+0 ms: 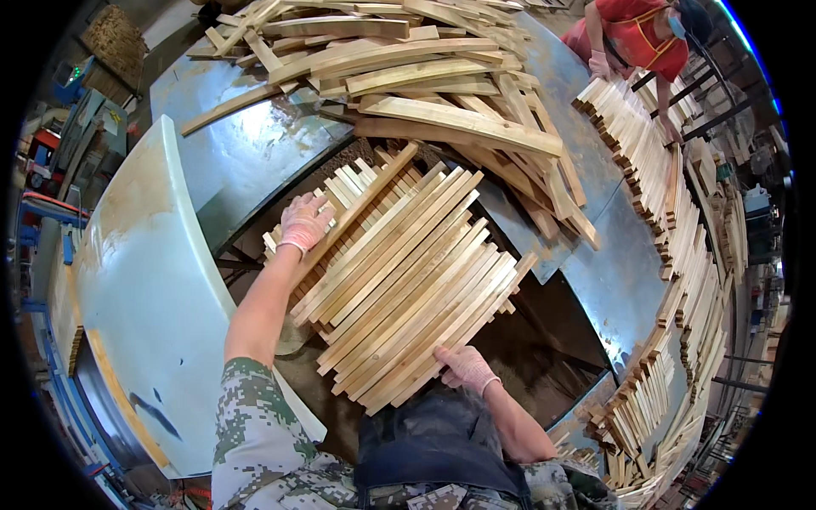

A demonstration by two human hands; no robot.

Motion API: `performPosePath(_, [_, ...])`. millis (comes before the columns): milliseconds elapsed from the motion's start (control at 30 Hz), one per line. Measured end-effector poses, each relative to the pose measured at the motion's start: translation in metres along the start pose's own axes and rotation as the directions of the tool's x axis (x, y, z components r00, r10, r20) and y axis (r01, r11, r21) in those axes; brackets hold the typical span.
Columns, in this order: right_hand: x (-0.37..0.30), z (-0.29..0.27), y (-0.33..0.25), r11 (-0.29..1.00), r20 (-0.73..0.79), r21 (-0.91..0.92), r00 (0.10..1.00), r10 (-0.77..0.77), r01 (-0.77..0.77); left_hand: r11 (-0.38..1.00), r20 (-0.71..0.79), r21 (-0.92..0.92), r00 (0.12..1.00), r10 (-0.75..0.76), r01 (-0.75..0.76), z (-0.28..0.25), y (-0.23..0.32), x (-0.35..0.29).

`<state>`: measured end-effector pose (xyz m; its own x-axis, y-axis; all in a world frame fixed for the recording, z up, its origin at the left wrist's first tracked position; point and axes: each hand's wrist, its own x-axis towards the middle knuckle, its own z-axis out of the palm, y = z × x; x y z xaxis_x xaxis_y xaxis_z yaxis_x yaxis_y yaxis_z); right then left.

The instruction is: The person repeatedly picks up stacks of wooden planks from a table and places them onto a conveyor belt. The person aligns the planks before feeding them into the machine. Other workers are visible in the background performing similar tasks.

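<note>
A stack of narrow wooden strips [399, 272] lies in front of me, its strips side by side on a slant. Across the far left part of the stack runs one loose strip [365, 197], raised above the others. My left hand [306, 223], in a pale glove, is closed at this strip's left edge; its fingertips are partly hidden. At the near right side, my right hand [466, 370], also gloved, grips the outermost strip [463, 327]. The thumb rests on top, and the other fingers are mostly out of sight.
A jumbled heap of longer boards [442, 93] covers the metal table [255, 144] ahead. A pale curved panel [153, 280] stands at left. Rows of strips [654, 187] line the right side, where a person in red [637, 38] handles them.
</note>
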<state>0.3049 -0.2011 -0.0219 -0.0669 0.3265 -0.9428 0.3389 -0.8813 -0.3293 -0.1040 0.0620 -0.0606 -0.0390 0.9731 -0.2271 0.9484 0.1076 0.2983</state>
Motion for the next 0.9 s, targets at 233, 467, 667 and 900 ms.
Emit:
performPosePath(233, [0.016,0.017,-0.013,0.998,0.068,-0.023,0.996,-0.056,0.058,0.994,0.235,-0.081,0.971,-0.050,0.070,0.029,-0.017,0.008])
performPosePath(467, [0.023,0.035,-0.080,0.970,0.107,-0.123,0.975,-0.197,0.209,1.000,0.246,-0.021,0.969,-0.004,0.009,0.027,-0.023,0.017])
performPosePath(667, [0.031,0.034,-0.073,0.964,0.130,-0.135,0.969,-0.212,0.229,0.997,0.096,-0.039,0.993,0.067,-0.063,0.041,-0.039,0.008])
performPosePath(900, [0.022,0.038,-0.060,0.966,0.126,-0.060,0.962,-0.243,0.252,0.978,0.072,0.211,0.997,-0.024,0.008,0.008,-0.005,-0.006])
